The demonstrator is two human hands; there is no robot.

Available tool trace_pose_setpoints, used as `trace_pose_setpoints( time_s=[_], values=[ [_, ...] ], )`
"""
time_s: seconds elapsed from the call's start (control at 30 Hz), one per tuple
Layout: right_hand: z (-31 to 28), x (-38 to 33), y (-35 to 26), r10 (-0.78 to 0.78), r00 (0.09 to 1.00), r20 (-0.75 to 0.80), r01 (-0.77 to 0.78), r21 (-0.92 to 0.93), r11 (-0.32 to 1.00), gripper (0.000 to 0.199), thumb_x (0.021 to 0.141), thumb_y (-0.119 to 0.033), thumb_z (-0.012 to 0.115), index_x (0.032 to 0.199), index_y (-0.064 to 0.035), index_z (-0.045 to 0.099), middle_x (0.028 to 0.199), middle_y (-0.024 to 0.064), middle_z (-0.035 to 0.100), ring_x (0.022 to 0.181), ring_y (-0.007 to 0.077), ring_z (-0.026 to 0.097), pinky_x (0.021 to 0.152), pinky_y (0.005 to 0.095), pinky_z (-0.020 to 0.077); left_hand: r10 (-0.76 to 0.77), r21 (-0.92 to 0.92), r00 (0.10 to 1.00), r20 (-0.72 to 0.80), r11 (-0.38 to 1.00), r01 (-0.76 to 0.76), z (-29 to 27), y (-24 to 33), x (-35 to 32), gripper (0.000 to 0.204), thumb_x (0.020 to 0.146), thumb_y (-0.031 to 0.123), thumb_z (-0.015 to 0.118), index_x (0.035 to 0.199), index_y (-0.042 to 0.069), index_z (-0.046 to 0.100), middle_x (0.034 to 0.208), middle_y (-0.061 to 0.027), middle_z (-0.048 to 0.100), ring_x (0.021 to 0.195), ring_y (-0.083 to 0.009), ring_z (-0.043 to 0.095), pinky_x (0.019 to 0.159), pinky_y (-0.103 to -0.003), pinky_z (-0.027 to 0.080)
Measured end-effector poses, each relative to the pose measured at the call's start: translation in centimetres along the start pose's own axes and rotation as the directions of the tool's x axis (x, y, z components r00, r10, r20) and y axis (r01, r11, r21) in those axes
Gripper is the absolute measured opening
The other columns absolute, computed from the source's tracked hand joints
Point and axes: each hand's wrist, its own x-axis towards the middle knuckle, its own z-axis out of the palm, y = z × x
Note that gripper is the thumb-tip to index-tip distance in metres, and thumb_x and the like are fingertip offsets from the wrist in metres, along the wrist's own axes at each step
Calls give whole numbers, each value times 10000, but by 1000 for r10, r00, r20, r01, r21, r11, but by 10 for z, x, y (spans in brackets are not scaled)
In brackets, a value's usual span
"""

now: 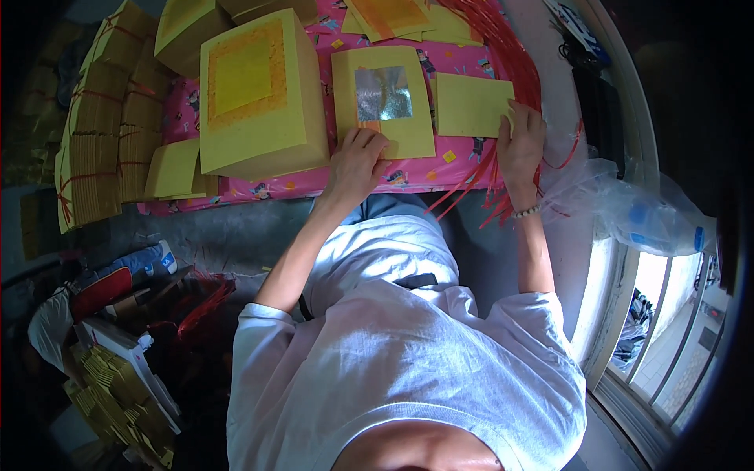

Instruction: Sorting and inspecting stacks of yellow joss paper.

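Observation:
My left hand [361, 161] is closed at the near left corner of a yellow paper sheet [416, 141], its fingers bent together over the edge. A shiny silver foil square [385, 93] lies on that sheet, with a bit of orange showing below it. To the right sits a smaller plain yellow paper [473, 106]. At its right edge my right hand [521, 149], with a beaded bracelet at the wrist, pinches the paper; part of the grip is hidden. Left of these stands a tall stack of yellow paper [263, 94] with an orange-bordered yellow square on top.
Bundles of paper tied with red string [94, 118] rise at the left. Red plastic strands [514, 55] hang over the right side of the pink patterned table cover [452, 169]. A clear plastic bag [652, 212] hangs near the barred window. More folded paper [122, 400] sits lower left.

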Motion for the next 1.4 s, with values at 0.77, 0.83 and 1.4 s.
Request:
trace_pose_setpoints(
  time_s=[0.77,0.83,1.4],
  values=[
    [19,8,-60,-550,776,308,331,543,772,164,736,-159,696,854,-46,678,935,70,637,889,239,584,782,348,490,-9,-75,1000,-16,997,8,-1,-5,-4,246,748,42,659,971,37,554,989,-118,519,993,-326,502,794,-414,477],
    [21,11,-61,-559,764,322,331,548,768,134,754,-149,680,842,-48,678,921,64,638,878,236,585,773,343,492,-34,-118,999,-20,993,31,-2,-4,-3,239,757,49,657,971,32,552,976,-124,516,992,-329,502,789,-414,477],
    [1,18,-78,-215,961,174,34,696,717,343,790,-164,706,1094,-39,605,1030,116,621,920,231,618,786,312,503,-30,67,994,-102,997,37,4,8,23,327,781,40,598,1106,75,581,1048,-111,561,957,-313,508,795,-407,455]
  ],
)
